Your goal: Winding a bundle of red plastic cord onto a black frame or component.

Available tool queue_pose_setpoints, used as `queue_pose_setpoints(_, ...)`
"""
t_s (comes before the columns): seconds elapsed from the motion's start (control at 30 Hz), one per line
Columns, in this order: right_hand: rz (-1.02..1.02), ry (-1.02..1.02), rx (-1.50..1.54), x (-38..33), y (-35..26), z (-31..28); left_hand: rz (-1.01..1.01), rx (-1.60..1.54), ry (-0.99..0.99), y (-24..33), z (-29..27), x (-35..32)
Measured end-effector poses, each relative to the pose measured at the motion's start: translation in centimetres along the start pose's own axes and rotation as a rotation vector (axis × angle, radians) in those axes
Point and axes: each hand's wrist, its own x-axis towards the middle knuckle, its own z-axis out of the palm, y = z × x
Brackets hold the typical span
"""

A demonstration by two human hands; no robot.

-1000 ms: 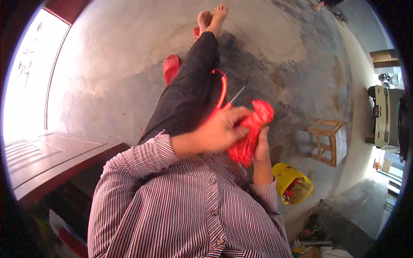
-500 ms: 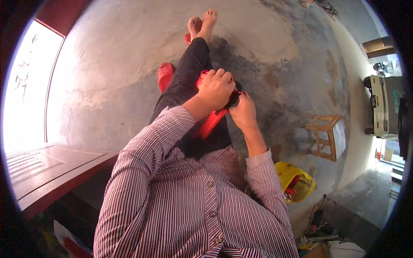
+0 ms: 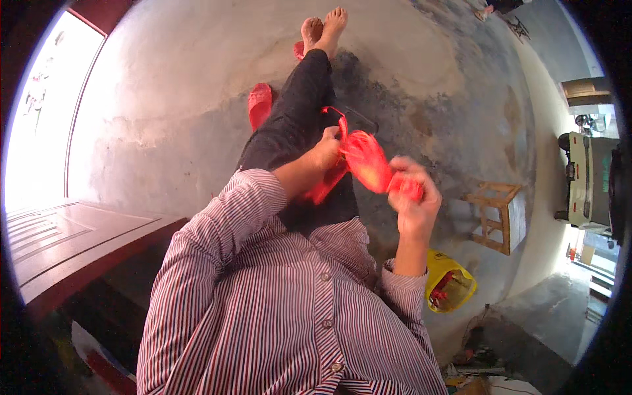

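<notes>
1. Apart from our left hand (image 3: 324, 151), our right hand (image 3: 420, 212) has swung rightward since the earlier frame.
2. Between them, just right of our dark trousers (image 3: 289, 122), stretches a red bundle (image 3: 366, 158) of strands.
3. Our right fingers, blurred, pinch its lower end; our left grip is hidden, so we cannot tell.
4. It looks light, soft, perhaps slippery; we judge the gathered end the surest hold.

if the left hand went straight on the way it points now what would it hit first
The left hand would most likely meet the red strand just up and right of it; depth is unclear, so the two may already be touching.
</notes>
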Motion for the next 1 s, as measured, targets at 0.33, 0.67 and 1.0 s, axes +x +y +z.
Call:
queue_pose_setpoints(0.33, 0.412, -0.546, 0.360, -8.1, -4.8, 1.3, 0.015, 0.060, 0.118, 1.0, 1.6, -2.1)
queue_pose_setpoints(0.67, -0.371, -0.554, 0.102, -1.8, -12.8, -3.0, 1.255, 1.117, 0.163, 1.3, 3.9, -5.6)
queue_pose_setpoints(1.0, -0.227, -0.383, -1.323, 5.0, 5.2, 1.3, 0.801, 0.840, 0.299, 3.2, 2.5, -0.3)
